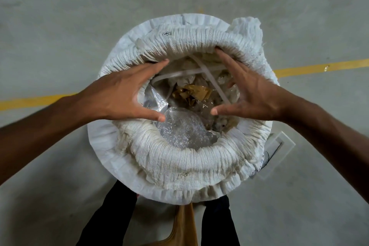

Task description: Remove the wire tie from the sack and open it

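sack (pixel 179 166) — white woven, standing upright on the concrete floor (pixel 60 26), mouth open, its top rolled down into a thick bunched collar all round.

contents, seen through the mouth: clear crinkled plastic (pixel 179 132) at the near side; brown crumpled paper (pixel 191 94) near the middle; flat white straps (pixel 207 74) crossing toward the far side; other pale scraps too jumbled to tell apart.

left hand (pixel 123 94) — over the left side of the mouth, fingers spread, fingertips at the far inner edge of the collar, thumb reaching to the near edge. holds nothing.

right hand (pixel 251 94) — over the right side, mirrored: fingers spread wide, tips touching the far inner edge of the collar, thumb pointing inward above the plastic. holds nothing.

wire tie — cannot be picked out anywhere in view.

floor markings: yellow painted line (pixel 319 68) running across behind the sack, both sides.

also present: a clear plastic pouch (pixel 275 154) on the sack's right side, and the person's dark trouser legs (pixel 111 215) below.
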{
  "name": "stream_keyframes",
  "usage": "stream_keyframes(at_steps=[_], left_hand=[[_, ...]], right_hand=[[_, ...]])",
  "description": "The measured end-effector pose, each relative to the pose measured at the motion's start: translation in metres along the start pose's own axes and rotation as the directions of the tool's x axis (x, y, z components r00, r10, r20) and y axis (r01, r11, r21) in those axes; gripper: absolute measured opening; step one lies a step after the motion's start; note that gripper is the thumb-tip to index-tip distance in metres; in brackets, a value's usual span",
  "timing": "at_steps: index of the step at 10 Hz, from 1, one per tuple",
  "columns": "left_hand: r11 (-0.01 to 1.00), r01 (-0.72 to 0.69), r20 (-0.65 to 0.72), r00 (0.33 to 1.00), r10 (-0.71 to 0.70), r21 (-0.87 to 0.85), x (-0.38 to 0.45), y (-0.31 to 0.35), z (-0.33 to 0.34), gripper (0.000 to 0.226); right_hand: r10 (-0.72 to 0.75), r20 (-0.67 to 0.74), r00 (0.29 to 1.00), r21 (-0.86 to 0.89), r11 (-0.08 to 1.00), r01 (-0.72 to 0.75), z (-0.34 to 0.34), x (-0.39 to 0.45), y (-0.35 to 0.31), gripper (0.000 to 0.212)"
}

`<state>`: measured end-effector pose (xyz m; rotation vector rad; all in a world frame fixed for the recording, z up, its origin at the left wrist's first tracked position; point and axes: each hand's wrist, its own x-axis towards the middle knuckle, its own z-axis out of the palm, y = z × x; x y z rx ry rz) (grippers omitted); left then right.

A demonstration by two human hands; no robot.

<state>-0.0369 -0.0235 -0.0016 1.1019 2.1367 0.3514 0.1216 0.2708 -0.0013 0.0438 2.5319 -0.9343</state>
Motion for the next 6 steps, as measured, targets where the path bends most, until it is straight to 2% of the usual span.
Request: stream_keyframes(at_steps=[1, 2, 3, 4, 5, 6], left_hand=[[0.989, -0.038, 0.05, 0.998, 0.046, -0.145, -0.004, 0.001, 0.001, 0.133], [0.989, -0.063, 0.071, 0.995, 0.073, -0.137, -0.012, 0.007, 0.005, 0.134], [0.993, -0.083, 0.005, 0.996, 0.084, -0.086, -0.023, 0.018, 0.005, 0.132], [0.989, -0.15, -0.107, 0.983, 0.147, -0.019, -0.036, 0.033, -0.006, 0.132], [0.988, -0.144, -0.257, 0.954, 0.154, 0.059, -0.044, 0.052, -0.033, 0.135], [0.967, -0.118, -0.332, 0.924, 0.19, 0.227, -0.05, 0.071, -0.073, 0.144]], right_hand=[[-0.009, 0.018, 1.0, 0.009, 1.0, 0.008, 0.002, -0.005, -0.007, 0.126], [-0.029, 0.021, 0.999, -0.041, 0.999, 0.03, 0.006, -0.016, -0.019, 0.123], [-0.026, 0.009, 1.0, -0.114, 0.993, 0.027, 0.006, -0.025, -0.032, 0.121], [-0.077, -0.061, 0.995, -0.217, 0.974, 0.063, 0.001, -0.032, -0.05, 0.119], [-0.104, -0.197, 0.975, -0.299, 0.953, 0.042, -0.02, -0.036, -0.075, 0.118], [-0.105, -0.296, 0.949, -0.382, 0.924, -0.017, -0.051, -0.04, -0.106, 0.124]])
